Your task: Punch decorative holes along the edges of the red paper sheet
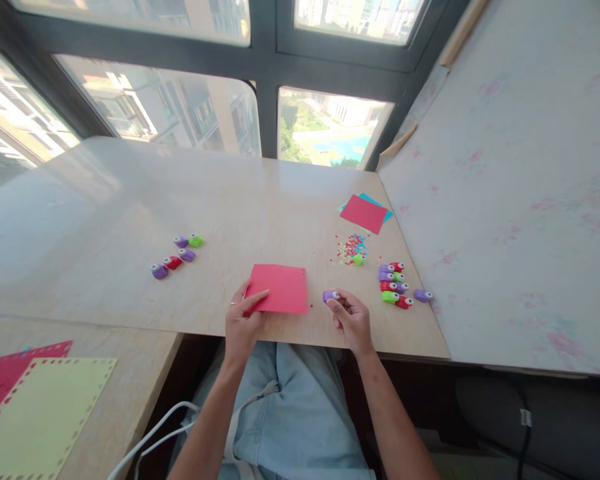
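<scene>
Red paper sheet (281,289) lies flat at table (105,200) near edge, left hand (243,325) pinching its 7 o'clock corner, thumb on top. Right hand (351,319) fingers closed around purple punch (329,296), just off sheet's 3 o'clock side. Risk: sheet overhangs near edge, loose pinch could let it slide; confetti (351,247) at 1 o'clock may scatter.

Both your forearms are bare & reach fwd from the lap, converging toward the worktop (130,200) near edge. Your left hand (243,320) lies palm down, fingers curled, thumb stretched fwd, ring on one finger. Your right hand (353,320), to its right, has fingertips pinched together at the front, wrist slightly bent inward.
</scene>
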Available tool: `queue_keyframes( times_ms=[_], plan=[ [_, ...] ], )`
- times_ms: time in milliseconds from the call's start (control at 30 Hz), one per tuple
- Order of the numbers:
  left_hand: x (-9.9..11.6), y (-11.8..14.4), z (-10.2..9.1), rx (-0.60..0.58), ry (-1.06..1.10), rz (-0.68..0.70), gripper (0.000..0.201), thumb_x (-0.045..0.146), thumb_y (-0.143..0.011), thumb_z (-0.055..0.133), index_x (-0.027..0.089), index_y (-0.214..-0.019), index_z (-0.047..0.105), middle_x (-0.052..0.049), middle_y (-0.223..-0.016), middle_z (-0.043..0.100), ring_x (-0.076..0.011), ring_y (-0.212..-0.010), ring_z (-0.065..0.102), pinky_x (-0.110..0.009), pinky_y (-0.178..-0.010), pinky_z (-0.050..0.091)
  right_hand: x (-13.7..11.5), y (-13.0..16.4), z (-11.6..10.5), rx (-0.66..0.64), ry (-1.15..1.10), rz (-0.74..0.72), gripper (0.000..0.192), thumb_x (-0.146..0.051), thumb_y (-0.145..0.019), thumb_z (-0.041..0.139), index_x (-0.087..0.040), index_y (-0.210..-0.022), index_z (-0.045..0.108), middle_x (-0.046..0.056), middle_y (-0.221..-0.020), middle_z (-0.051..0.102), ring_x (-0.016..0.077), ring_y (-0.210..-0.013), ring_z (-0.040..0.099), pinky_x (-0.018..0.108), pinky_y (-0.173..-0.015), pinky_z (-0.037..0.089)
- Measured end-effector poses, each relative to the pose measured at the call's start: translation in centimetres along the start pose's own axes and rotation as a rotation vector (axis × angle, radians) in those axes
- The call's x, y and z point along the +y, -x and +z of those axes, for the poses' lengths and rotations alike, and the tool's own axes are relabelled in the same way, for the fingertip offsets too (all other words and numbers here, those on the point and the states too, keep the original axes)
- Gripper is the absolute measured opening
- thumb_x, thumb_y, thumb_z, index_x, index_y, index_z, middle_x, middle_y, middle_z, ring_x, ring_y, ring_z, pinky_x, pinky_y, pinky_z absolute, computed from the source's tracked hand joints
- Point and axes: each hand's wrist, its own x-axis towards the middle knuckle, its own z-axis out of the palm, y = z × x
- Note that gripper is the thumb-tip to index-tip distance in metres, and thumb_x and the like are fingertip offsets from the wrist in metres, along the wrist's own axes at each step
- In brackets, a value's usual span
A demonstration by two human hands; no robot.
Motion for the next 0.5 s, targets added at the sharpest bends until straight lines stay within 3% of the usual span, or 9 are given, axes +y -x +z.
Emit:
queue_keyframes(
  times_ms=[100,233,367,500],
  plan=[
    [-0.2,-0.1,0.0,-0.059,0.108,-0.122,0.037,0.011,-0.068,0.055,0.022,-0.096,0.076,-0.006,-0.125,0.064,-0.0243,-0.123,0.055,-0.044,-0.115,0.033,0.2,0.0,0.0,0.001,0.006,0.001,0.037,-0.042,-0.074,0.076,-0.017,-0.100,0.068,-0.005,-0.064,0.054,0.0040,-0.039,0.044,0.014,-0.030,0.029],
    [0.2,0.2,-0.4,-0.112,0.353,-0.218,0.043,0.013,-0.067,0.057,0.019,-0.107,0.072,-0.007,-0.128,0.063,-0.0245,-0.130,0.049,-0.041,-0.117,0.029,0.1,0.1,0.1,-0.011,0.030,-0.004,0.036,-0.041,-0.075,0.076,-0.017,-0.101,0.068,-0.005,-0.063,0.053,0.0041,-0.040,0.044,0.015,-0.031,0.029],
    [0.6,0.0,-1.0,-0.150,0.584,-0.314,0.045,0.024,-0.073,0.060,0.016,-0.117,0.067,-0.011,-0.129,0.062,-0.0269,-0.127,0.051,-0.042,-0.110,0.038,-0.1,0.1,0.2,-0.003,0.040,0.000,0.038,-0.042,-0.074,0.076,-0.017,-0.100,0.068,-0.005,-0.063,0.053,0.0042,-0.040,0.043,0.015,-0.031,0.029],
    [0.0,-0.8,-1.2,-0.044,0.367,-0.299,0.046,0.038,-0.073,0.070,0.014,-0.112,0.066,-0.014,-0.115,0.068,-0.0277,-0.108,0.063,-0.041,-0.092,0.052,-0.2,0.2,0.3,0.012,0.055,0.009,0.039,-0.044,-0.072,0.076,-0.017,-0.098,0.067,-0.004,-0.064,0.055,0.0046,-0.041,0.043,0.015,-0.032,0.030]
  ],
)
